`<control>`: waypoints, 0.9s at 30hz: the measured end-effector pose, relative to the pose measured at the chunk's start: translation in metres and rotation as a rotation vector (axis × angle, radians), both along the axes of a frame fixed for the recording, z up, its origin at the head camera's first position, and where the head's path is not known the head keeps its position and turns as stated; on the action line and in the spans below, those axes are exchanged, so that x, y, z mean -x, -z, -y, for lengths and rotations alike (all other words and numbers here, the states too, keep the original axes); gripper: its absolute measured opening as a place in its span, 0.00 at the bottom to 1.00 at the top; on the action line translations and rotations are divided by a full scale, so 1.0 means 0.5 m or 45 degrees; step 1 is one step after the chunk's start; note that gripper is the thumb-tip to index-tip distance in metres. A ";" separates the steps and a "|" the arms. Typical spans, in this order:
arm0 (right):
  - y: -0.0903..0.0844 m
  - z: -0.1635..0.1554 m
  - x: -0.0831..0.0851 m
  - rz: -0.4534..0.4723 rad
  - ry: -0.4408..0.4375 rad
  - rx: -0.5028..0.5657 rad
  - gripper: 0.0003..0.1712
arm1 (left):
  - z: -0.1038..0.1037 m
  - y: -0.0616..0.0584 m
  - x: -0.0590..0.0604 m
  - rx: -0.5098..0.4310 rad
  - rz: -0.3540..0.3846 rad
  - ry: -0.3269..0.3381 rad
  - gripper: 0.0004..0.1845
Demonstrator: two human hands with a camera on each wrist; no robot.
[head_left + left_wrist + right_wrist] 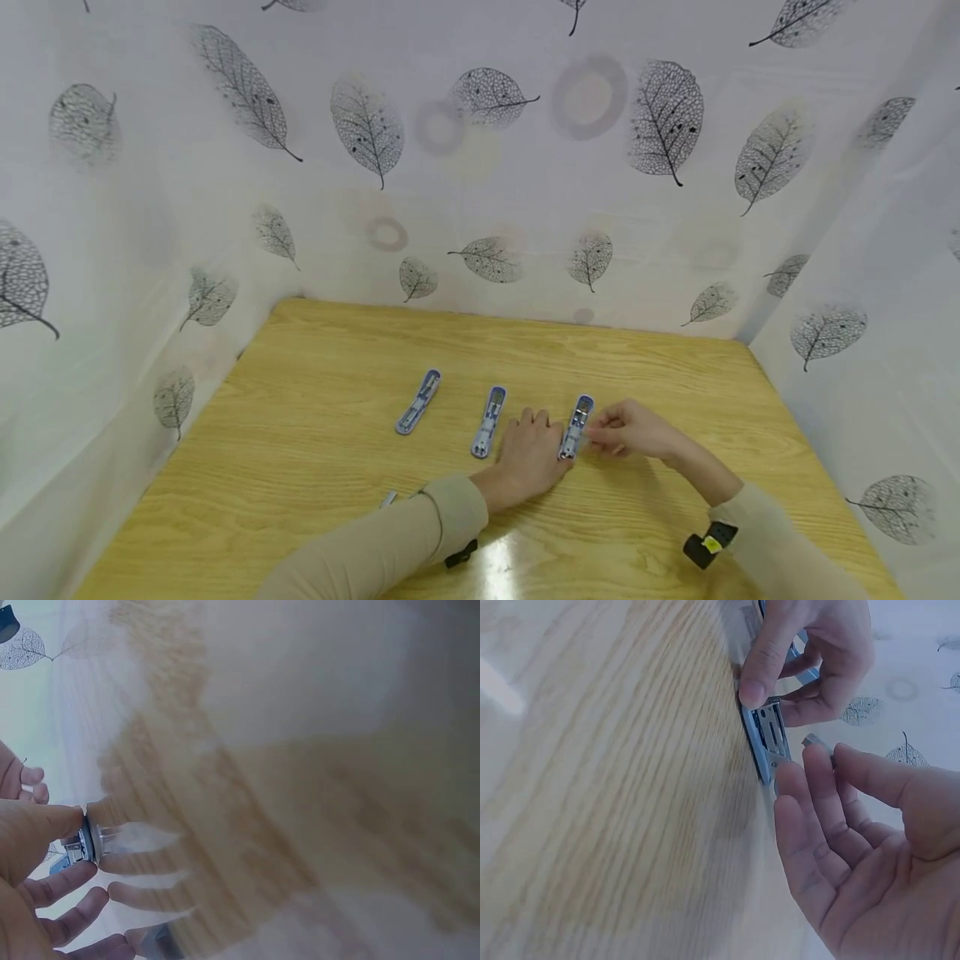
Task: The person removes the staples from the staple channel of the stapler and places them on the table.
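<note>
A slim blue-and-white device with exposed metal parts (576, 427), somewhat stapler-like, lies on the wooden table; its exact kind is unclear. My left hand (529, 457) pinches its near end between thumb and fingers, as both wrist views also show. Just right of the device is my right hand (633, 428). In the right wrist view, its thumb and fingers pinch a small grey metal piece (821, 745), held slightly apart from the device. Two similar devices lie to the left, a middle one (488, 422) and a far-left one (418, 402).
A small silver piece (387, 498) lies partly hidden beside the left sleeve (390, 533). The wooden table (315, 350) meets leaf-printed white curtains (420, 192) at its back and sides. A black wrist camera (708, 543) sits at the right cuff.
</note>
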State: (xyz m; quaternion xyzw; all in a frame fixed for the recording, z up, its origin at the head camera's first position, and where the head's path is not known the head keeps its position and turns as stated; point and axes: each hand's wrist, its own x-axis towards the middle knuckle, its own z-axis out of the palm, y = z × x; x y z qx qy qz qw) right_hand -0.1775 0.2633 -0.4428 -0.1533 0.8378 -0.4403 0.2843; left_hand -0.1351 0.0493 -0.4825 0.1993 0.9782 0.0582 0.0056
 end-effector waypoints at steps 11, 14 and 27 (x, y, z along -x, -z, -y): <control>0.012 -0.041 -0.041 0.168 0.089 0.096 0.19 | -0.001 -0.001 -0.002 0.004 -0.017 -0.006 0.24; 0.022 -0.039 -0.054 0.208 0.079 0.138 0.19 | -0.001 -0.002 -0.003 0.002 -0.017 -0.006 0.24; 0.057 -0.007 -0.096 0.389 0.002 0.258 0.16 | -0.002 0.001 -0.003 0.003 -0.004 -0.008 0.23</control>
